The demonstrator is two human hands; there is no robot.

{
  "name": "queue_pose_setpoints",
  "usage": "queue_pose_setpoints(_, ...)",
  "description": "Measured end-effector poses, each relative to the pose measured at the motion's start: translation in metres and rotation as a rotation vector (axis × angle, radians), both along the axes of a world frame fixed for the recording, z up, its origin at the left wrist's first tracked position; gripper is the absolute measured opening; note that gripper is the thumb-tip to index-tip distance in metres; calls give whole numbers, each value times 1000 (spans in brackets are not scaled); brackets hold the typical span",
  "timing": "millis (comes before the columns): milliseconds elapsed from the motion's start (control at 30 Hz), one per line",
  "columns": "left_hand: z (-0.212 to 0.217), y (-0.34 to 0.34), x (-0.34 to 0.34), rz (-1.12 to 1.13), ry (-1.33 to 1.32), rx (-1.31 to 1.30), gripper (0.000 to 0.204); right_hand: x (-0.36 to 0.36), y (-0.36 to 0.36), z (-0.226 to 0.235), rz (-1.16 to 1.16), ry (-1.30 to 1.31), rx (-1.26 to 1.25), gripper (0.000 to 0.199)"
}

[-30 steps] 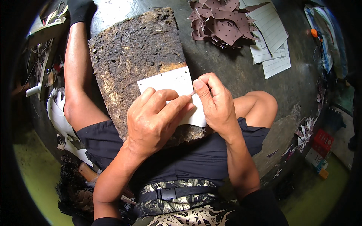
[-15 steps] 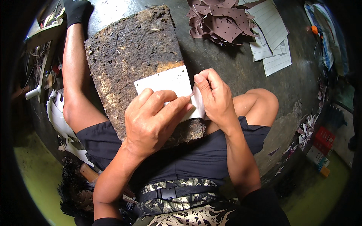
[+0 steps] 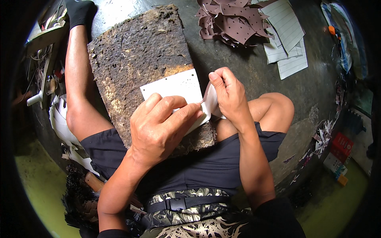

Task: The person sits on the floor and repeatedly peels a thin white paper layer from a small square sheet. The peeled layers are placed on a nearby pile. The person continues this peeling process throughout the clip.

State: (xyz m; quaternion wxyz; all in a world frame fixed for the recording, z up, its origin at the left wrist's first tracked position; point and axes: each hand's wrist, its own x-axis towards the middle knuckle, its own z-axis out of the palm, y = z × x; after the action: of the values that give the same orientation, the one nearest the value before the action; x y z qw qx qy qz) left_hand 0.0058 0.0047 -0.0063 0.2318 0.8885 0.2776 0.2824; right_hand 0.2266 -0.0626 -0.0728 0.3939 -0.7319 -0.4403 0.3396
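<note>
A white sheet with small punched holes along its far edge lies on a thick, rough, dark-stained board. My left hand rests over the sheet, with thumb and forefinger pinched at its right side. A thin, curved pale piece with a brownish edge rises from that pinch. Its upper end is between the closed thumb and fingers of my right hand, just right of the board. The join between piece and sheet is partly hidden by my left fingertips.
Brown perforated cut pieces are heaped beyond the board on the dark floor. Lined paper sheets lie beside them. White scraps sit by my left leg, and a red box stands far right. My bent legs flank the board.
My right hand has shifted slightly right and up with the pale piece, which now stands further from the sheet and shows more of its curve. My left hand has barely moved.
</note>
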Motion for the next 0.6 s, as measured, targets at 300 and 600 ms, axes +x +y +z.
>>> queue_pose_setpoints(300,1,3,-2,-18,3,9,28,8,1,-16,-11,-35,-37,32)
queue_pose_setpoints(600,0,3,-2,-23,-18,-15,29,15,1,-26,-31,-96,-82,32)
